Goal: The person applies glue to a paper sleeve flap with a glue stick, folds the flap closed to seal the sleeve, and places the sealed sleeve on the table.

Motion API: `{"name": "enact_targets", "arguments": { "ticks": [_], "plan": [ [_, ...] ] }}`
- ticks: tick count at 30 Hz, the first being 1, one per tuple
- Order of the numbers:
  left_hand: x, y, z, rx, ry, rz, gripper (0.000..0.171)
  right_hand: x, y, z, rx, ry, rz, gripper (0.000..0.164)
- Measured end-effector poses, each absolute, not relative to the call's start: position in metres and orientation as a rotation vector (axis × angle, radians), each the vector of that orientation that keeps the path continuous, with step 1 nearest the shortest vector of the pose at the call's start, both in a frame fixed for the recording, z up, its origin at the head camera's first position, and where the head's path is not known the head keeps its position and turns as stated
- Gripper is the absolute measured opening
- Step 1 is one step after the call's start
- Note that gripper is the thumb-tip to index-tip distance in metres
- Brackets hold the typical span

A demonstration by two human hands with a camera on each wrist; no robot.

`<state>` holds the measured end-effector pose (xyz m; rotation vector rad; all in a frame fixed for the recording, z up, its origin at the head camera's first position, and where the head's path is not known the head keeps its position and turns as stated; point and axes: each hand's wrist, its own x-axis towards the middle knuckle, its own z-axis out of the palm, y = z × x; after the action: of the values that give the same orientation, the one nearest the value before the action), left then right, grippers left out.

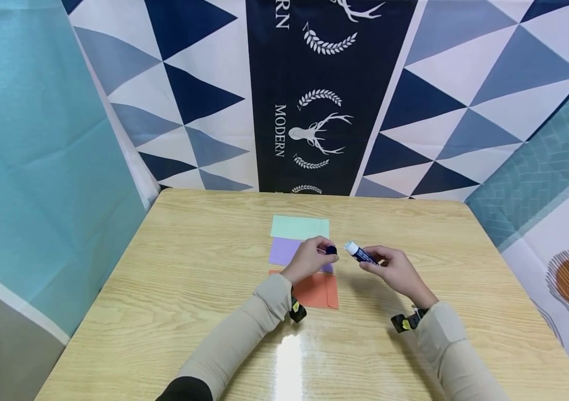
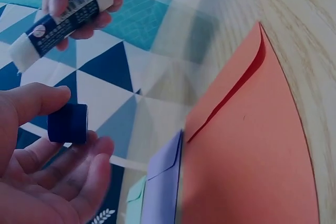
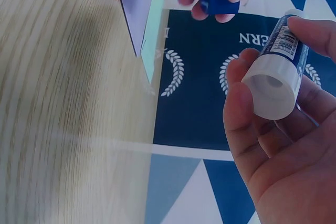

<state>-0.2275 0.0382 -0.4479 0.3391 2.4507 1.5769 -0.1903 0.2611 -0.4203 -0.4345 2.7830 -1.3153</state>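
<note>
Between thumb and fingers, my left hand (image 1: pixel 312 259) pinches a dark blue cap (image 2: pixel 68 123) above the envelopes. To its right, my right hand (image 1: pixel 397 271) grips a glue stick (image 3: pixel 283 51) by its blue labelled barrel, the uncapped white end tilted up toward the cap. A gap separates cap and glue stick. Beneath the left hand lies an orange envelope (image 1: pixel 317 292), its near-left part covered by the wrist. A purple envelope (image 1: pixel 284 252), partly hidden by the left hand, lies beyond it. Farthest back is a mint green envelope (image 1: pixel 299 227), lying flat.
The wooden table (image 1: pixel 189 250) reaches back to a patterned cloth (image 1: pixel 204 83) hanging behind it. A teal cloth (image 1: pixel 39 139) hangs along the left side, and another patterned cloth (image 1: pixel 565 167) along the right. Each wrist wears a small dark camera.
</note>
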Motion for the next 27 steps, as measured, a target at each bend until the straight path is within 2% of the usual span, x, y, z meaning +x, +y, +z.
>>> {"name": "enact_targets", "arguments": {
  "ticks": [21,27],
  "plan": [
    [-0.212,0.018,-0.432,0.372,2.454,1.655,0.034,-0.195,0.245,-0.425,-0.504,2.727,-1.353,0.031],
    [-0.208,0.014,-0.433,0.465,2.493,1.639,0.034,-0.194,0.244,-0.425,-0.522,2.715,-1.369,0.030]
  ]
}}
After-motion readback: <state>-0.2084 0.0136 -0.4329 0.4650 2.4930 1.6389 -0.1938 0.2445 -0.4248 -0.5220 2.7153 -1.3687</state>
